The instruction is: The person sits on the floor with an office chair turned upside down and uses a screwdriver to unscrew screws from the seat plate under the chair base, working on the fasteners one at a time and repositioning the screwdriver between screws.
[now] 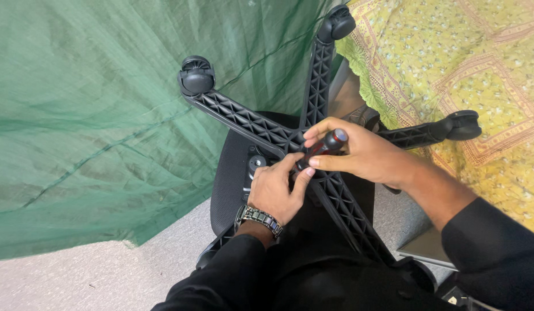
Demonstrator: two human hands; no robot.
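A: How many casters showed on the chair base (pixel 336 196)?

B: Three: one caster (pixel 196 75) at upper left, one (pixel 339 24) at top centre, one (pixel 463 125) at right. Five ribbed black spokes met at the hub in mid-frame.

A: And hands?

B: Two. The right hand (pixel 365 152) had its fingers closed round one screwdriver (pixel 324 147), just right of centre over the hub. The left hand (pixel 275 190), one watch (pixel 258 219) on its wrist, touched the lower shaft and hub, fingers curled; I couldn't tell whether they gripped.

A: What did the screwdriver look like?

B: Dark handle with a red band, rounded grey end tilted up to the right, tip hidden. Behind were one green cloth (pixel 94 115) at left and one yellow patterned cloth (pixel 451 57) at right.
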